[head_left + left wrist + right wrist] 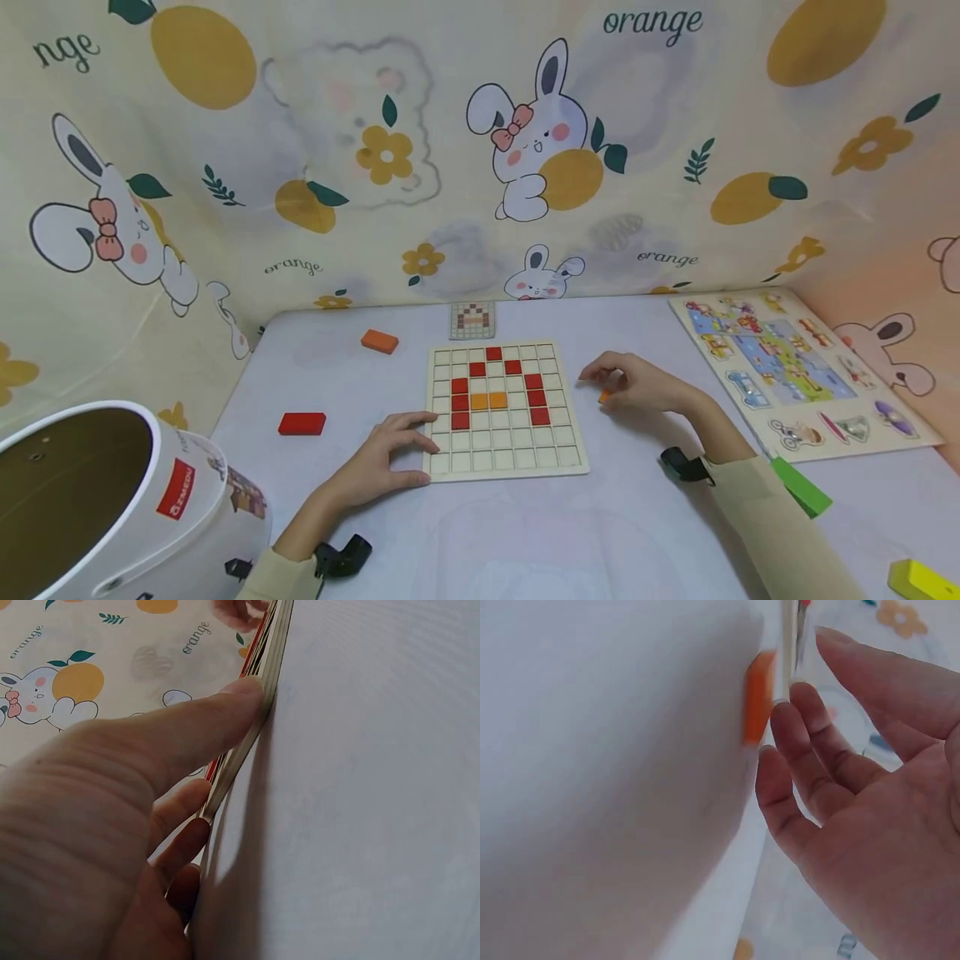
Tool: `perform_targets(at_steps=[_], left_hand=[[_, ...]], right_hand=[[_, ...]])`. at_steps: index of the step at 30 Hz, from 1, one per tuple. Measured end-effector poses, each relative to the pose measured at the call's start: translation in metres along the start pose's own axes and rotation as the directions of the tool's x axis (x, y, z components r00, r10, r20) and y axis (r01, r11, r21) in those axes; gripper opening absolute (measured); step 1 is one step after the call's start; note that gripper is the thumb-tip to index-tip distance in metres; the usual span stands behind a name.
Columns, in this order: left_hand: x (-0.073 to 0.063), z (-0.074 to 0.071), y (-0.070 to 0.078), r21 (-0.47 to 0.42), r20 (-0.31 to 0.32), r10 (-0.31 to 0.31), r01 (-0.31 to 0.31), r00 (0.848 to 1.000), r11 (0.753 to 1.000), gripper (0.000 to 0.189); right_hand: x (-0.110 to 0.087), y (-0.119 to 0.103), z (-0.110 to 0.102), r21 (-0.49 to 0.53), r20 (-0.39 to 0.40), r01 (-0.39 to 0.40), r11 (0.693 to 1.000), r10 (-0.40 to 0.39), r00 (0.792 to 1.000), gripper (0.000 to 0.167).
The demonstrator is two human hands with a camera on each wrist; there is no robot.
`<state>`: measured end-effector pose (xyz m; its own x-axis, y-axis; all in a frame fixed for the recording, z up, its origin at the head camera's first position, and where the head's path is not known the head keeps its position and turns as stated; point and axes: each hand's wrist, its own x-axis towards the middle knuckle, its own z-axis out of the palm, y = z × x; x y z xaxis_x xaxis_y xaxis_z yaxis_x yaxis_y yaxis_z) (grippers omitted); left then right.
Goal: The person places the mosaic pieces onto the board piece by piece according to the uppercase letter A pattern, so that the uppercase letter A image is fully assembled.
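A cream square-grid board point(517, 460) lies mid-table with red tiles point(460, 402) and two orange tiles point(488, 402) in some of its cells. My left hand point(378, 454) rests against the board's left side, fingers spread along the rim; in the left wrist view the thumb point(244, 694) touches the board's edge point(266, 697). To the right of the board, my right hand point(637, 383) hovers low over a small orange block point(603, 397). The right wrist view has that block point(758, 697) just beyond the loosely bent fingertips, with the thumb apart from it.
A small patterned card point(472, 321) lies behind the board. Left of it are an orange block point(380, 341) and a red block point(302, 423), with a white bucket point(217, 517) nearer. At right sit a picture puzzle board point(787, 433), a green block point(801, 487) and a yellow block point(922, 579).
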<state>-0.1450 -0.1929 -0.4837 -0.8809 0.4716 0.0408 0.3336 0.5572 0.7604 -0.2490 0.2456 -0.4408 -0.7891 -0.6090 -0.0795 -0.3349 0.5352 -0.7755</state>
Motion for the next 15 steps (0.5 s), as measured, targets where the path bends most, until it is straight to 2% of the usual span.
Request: perform_targets(at_steps=[8, 15], left_hand=[[0.000, 0.002, -0.001, -0.002, -0.005, -0.010, 0.010, 1.000, 1.000, 0.029], [0.000, 0.001, -0.001, 0.007, -0.007, -0.011, 0.011, 1.000, 1.000, 0.029]], right_hand=[[-0.013, 0.007, -0.004, 0.023, 0.042, -0.012, 1.000, 0.011, 0.999, 0.040], [-0.014, 0.007, -0.002, 0.005, 0.021, -0.035, 0.999, 0.035, 0.999, 0.034]])
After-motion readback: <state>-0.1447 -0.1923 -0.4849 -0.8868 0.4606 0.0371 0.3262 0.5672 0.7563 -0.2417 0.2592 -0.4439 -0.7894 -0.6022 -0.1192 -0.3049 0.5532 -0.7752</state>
